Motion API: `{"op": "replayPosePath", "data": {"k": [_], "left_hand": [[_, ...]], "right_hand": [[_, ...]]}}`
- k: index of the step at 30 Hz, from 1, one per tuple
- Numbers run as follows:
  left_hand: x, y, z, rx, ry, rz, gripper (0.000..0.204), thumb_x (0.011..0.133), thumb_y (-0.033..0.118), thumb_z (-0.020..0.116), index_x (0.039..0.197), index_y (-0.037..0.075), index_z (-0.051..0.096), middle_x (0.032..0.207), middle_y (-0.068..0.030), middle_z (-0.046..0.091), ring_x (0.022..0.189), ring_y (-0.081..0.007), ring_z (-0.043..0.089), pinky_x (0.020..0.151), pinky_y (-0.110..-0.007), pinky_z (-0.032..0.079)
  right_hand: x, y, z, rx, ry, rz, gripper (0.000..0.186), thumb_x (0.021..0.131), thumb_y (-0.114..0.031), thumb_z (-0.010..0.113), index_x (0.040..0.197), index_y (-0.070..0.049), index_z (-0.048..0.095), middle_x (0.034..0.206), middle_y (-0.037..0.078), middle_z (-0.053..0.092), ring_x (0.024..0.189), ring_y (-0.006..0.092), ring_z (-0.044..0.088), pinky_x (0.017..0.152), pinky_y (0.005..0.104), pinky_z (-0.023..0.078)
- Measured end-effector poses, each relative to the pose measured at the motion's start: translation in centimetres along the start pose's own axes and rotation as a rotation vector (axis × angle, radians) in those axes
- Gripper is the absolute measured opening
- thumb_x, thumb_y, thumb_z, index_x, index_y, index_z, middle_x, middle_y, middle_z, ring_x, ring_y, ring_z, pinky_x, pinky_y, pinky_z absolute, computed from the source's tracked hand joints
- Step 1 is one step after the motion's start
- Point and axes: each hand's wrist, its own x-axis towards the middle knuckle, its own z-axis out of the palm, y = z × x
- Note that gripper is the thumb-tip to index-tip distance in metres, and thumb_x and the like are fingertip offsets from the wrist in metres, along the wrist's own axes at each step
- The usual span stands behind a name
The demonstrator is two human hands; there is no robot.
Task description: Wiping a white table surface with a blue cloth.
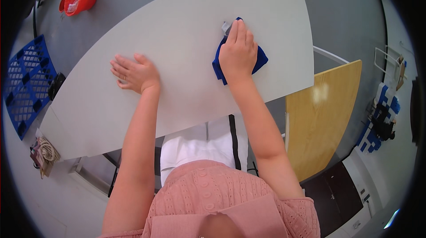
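Observation:
My right hand presses a dark blue cloth down onto the white table. Its fingers point away from me, close together, and the cloth sticks out on both sides of the palm and a little past the fingertips. How the thumb lies on the cloth is hidden. Beside those fingertips, on the left, is a small whitish, crumpled-looking scrap; I cannot make out what it is. On the left part of the table my left hand is open, palm down, with fingers spread, a ring on one finger, and nothing in it.
The table has a curved far edge. Under its right end stands a light wooden panel. On the floor are a red bucket at the far left, a blue plastic pallet, and a coil of rope by the table's left corner.

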Motion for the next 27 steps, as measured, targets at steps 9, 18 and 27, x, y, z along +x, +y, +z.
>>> {"op": "replayPosePath", "data": {"k": [9,18,27], "left_hand": [[-0.1,0.1,-0.1,-0.021,0.003,-0.004,0.063,0.095,0.043,0.039,0.147,0.009,0.033,0.155,-0.0147,0.03,0.144,-0.0304,0.026,0.109,-0.055,0.021],[0.0,-0.6,0.3,0.0,0.004,-0.006,0.062,0.095,0.044,0.039,0.147,0.01,0.033,0.155,-0.0131,0.03,0.144,-0.0272,0.026,0.109,-0.053,0.021],[0.1,-0.8,-0.2,-0.019,0.005,0.002,0.061,0.095,0.043,0.038,0.146,0.009,0.034,0.155,-0.0124,0.03,0.144,-0.027,0.026,0.109,-0.053,0.021]], "right_hand": [[0.1,0.1,0.3,0.054,0.006,0.008,0.042,0.082,-0.003,0.055,0.122,0.01,0.056,0.13,0.018,0.056,0.094,0.0241,0.056,0.07,0.0328,0.046],[0.3,-0.4,0.2,0.039,-0.005,0.015,0.039,0.084,-0.003,0.056,0.12,0.01,0.055,0.127,0.018,0.058,0.087,0.0227,0.057,0.065,0.0311,0.045],[-0.1,-0.3,-0.4,0.072,-0.043,0.002,0.038,0.084,-0.004,0.055,0.119,0.01,0.057,0.128,0.017,0.058,0.086,0.0218,0.057,0.064,0.0326,0.045]]}}
